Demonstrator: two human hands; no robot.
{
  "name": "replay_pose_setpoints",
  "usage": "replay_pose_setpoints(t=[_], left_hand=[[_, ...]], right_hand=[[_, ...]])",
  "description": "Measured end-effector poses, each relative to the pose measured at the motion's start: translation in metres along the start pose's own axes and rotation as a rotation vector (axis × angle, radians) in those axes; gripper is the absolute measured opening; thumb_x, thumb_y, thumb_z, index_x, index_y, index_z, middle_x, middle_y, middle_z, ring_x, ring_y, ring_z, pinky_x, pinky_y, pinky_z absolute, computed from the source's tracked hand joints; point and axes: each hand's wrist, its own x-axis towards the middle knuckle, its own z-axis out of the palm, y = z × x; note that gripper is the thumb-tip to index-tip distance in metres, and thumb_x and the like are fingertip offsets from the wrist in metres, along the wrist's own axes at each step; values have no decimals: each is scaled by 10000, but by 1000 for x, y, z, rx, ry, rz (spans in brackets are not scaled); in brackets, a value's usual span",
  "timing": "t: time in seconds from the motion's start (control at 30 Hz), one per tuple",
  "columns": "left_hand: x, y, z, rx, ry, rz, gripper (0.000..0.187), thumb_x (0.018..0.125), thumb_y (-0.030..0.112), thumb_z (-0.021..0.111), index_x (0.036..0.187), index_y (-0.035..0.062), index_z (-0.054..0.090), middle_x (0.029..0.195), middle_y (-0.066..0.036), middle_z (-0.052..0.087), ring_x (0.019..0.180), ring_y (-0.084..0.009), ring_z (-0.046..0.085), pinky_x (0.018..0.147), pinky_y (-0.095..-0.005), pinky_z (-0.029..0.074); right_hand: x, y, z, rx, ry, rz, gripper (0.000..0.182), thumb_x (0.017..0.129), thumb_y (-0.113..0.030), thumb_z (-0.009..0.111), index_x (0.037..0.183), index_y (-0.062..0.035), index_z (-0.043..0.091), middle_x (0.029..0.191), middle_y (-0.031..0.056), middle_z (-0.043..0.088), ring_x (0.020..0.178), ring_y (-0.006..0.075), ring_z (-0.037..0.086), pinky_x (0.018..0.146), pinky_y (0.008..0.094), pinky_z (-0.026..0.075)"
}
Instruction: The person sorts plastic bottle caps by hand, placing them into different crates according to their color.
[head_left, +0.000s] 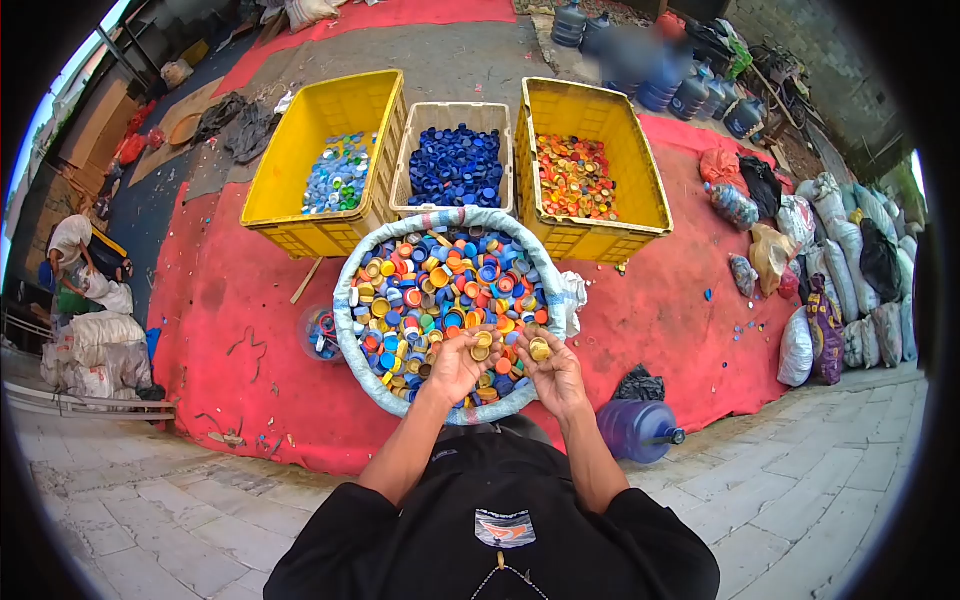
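Both my hands are over a round, cloth-rimmed sack full of mixed plastic bottle caps. My left hand is closed on yellow bottle caps, which show at its fingertips. Close beside it, my right hand pinches another yellow bottle cap. Beyond the sack stand three crates. Light blue, clear and green caps lie in the left yellow crate. Dark blue caps fill much of the white crate. Red, orange and yellow caps lie in the right yellow crate.
A clear tub with caps sits left of the sack. A purple water jug lies to the right. Stuffed sacks line the right side, and large bottles stand behind. Another person is at far left. Red sheeting covers the ground.
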Motion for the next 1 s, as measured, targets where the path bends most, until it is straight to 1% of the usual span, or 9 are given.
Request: replay_pose_setpoints(t=[0.23, 0.47, 0.57, 0.63, 0.67, 0.77, 0.83, 0.87, 1.0], left_hand=[[63, -17, 54, -49, 20, -89, 353, 865, 69, 530, 1189, -71, 511, 1137, -195, 610, 1062, -278, 611, 951, -402, 511], [203, -30, 102, 64, 76, -229, 209, 880, 111, 542, 1019, -43, 515, 976, -154, 573, 928, -251, 585, 905, -374, 513], [256, 7, 176, 116, -27, 15, 445, 870, 193, 589, 1194, -68, 432, 1151, -183, 494, 1041, -286, 529, 987, -413, 445], [252, 40, 221, 184, -74, 54, 709, 865, 261, 601, 1402, -74, 283, 1511, -281, 193, 1427, -371, 185, 1170, -467, 152], [260, 50, 216, 299, -111, 121, 724, 864, 278, 599, 1408, -70, 271, 1561, -272, 2, 1467, -354, -8, 1182, -461, 87], [248, 70, 183, 833, 33, 349, 513, 861, 161, 626, 1290, -74, 469, 1341, -215, 494, 1266, -243, 464, 1061, -348, 361], [237, 72, 131, 1197, 114, 572, 340, 861, 129, 643, 1150, -43, 596, 1089, -116, 651, 1008, -169, 611, 906, -299, 467], [228, 72, 106, 1279, 176, 614, 278, 852, 140, 638, 1077, -21, 623, 1038, -120, 669, 997, -193, 628, 888, -310, 482], [186, 70, 36, 1530, 328, 718, 210, 842, 184, 645, 950, 6, 668, 946, -157, 685, 959, -279, 643, 858, -380, 489]], right_hand=[[5, -35, -16, -38, 157, -134, 583, 748, 153, 382, 1329, 122, 353, 1341, 255, 445, 1197, 367, 535, 1032, 429, 469], [84, -107, -38, -59, 217, -234, 483, 755, 165, 360, 1232, 145, 433, 1214, 261, 513, 1138, 353, 559, 1017, 428, 483], [144, -169, 0, -121, 160, -418, 300, 877, 56, 490, 1148, 171, 432, 1163, 239, 521, 1172, 360, 532, 1029, 436, 463], [176, -190, 9, -102, 198, -558, 402, 862, 14, 572, 1206, 156, 420, 1131, 204, 522, 1199, 337, 512, 1008, 441, 457], [173, -192, 17, -190, 249, -591, 450, 856, -7, 591, 1244, 138, 415, 1170, 210, 520, 1211, 329, 506, 1010, 435, 447], [157, -175, 22, -781, 433, -690, 535, 845, -43, 619, 1319, 86, 408, 1273, 217, 507, 1235, 304, 498, 1020, 414, 425], [132, -148, 20, -1066, 452, -612, 503, 845, -59, 622, 1311, 38, 458, 1332, 215, 511, 1225, 277, 519, 987, 387, 458], [129, -127, 9, -1134, 393, -675, 454, 825, -97, 645, 1233, 52, 512, 1179, 225, 588, 1016, 292, 603, 862, 410, 500], [95, -63, 13, -1428, 207, -830, 295, 783, 6, 605, 1076, 27, 579, 1008, 215, 600, 987, 375, 561, 877, 423, 446]])
